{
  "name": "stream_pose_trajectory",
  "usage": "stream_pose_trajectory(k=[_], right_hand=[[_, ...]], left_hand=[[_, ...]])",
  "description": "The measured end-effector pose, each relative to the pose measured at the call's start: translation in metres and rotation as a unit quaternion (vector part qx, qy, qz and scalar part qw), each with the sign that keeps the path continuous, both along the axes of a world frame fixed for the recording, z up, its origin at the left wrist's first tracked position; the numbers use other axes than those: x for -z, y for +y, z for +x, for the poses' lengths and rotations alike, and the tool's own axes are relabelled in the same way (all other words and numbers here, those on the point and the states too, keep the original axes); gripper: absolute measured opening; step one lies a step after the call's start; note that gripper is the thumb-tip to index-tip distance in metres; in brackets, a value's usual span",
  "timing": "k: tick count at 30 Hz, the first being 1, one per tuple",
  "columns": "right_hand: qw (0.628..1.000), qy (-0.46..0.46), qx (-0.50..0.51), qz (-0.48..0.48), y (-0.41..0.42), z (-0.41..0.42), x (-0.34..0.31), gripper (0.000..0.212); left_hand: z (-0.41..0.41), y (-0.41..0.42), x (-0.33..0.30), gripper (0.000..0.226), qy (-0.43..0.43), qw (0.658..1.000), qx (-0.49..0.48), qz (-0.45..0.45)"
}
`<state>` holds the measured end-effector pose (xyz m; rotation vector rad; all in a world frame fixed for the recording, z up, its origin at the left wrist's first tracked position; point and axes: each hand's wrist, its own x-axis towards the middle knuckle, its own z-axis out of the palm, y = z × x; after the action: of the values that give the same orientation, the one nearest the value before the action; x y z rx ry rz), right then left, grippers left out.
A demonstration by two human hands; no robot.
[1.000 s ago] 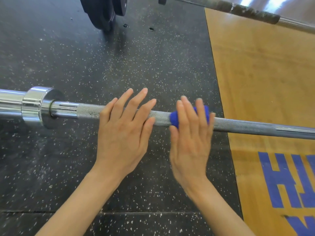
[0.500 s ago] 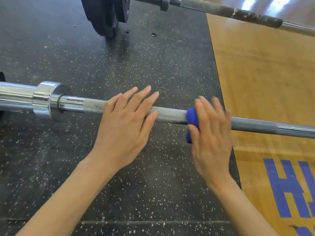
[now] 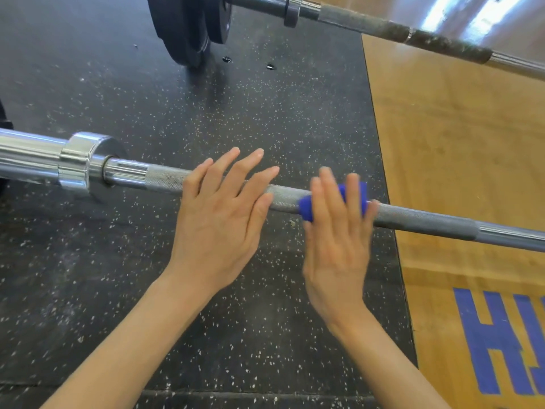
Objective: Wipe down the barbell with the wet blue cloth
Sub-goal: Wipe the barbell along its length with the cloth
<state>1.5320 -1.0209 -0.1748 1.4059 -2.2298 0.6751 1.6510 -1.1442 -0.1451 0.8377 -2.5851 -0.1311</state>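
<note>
— Pressure matters: cloth [image 3: 306, 208] should hug the barbell [image 3: 424, 221], right of the chrome collar [image 3: 78, 162], and cover the whole rough grip.
— And the hands?
— Right hand [image 3: 336, 231] presses it flat, fingers straight. Left hand [image 3: 221, 214] lies spread on the barbell, nearer the collar.

- Large blue block letters [image 3: 501, 343] were painted on the wooden platform [image 3: 460, 149], upside down and cut off by the frame; only an "H" was legible.
</note>
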Motion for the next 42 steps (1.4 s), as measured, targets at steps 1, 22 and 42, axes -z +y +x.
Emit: stream_pose_trajectory(k=[1,22,42], right_hand=[[1.0,0.014,-0.026,0.012,-0.008,0.005,-0.002,0.048],[0.979,-0.064,0.019,0.193,-0.026,0.018,-0.065,0.039],[0.972,-0.125,0.035,0.198,0.03,0.07,-0.071,0.034]], left_hand=[[0.0,-0.001,-0.001,0.048,-0.001,1.0,0.0,0.002],[0.016,0.021,-0.003,0.046,0.016,0.999,0.007,0.033],[0.053,0.065,-0.005,0.05,0.003,0.998,0.004,0.064]])
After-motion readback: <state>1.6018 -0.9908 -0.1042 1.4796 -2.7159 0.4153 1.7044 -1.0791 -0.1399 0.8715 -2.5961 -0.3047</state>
